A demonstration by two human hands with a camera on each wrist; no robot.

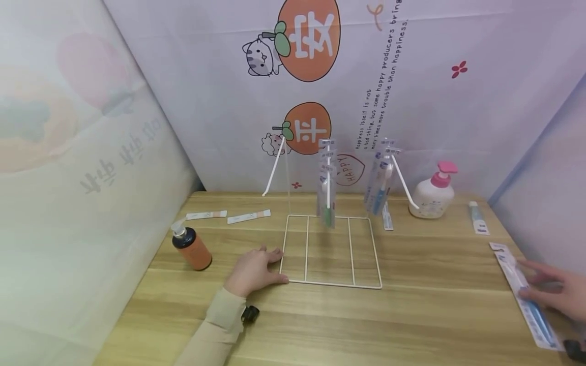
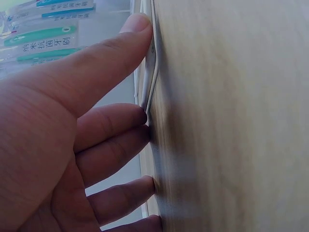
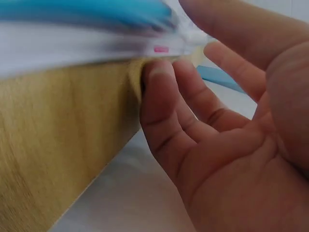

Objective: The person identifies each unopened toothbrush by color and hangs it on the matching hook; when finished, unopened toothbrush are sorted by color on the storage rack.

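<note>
My left hand point(image 1: 254, 269) is at the front left corner of a white wire display rack point(image 1: 334, 284). Its thumb and fairly straight fingertips touch the base wire and tabletop. Packaged toothbrushes point(image 1: 327, 195) hang from the rack's middle hook, and more packaged toothbrushes point(image 1: 379, 185) from its right hook; the left hook point(image 1: 273, 170) carries nothing. At the table's right edge, my right hand point(image 1: 556, 292) pinches a blue toothbrush in a clear package point(image 1: 526, 300) between thumb and fingers. In the right wrist view this package is blurred, and its far face is hidden.
An orange pump bottle point(image 1: 194, 251) stands left of the rack. Two slim white sachets point(image 1: 249, 216) lie behind it. Back right are a white pump bottle with a pink top point(image 1: 432, 198) and a small tube point(image 1: 478, 219). Printed cloth walls point(image 1: 220, 117) border the table.
</note>
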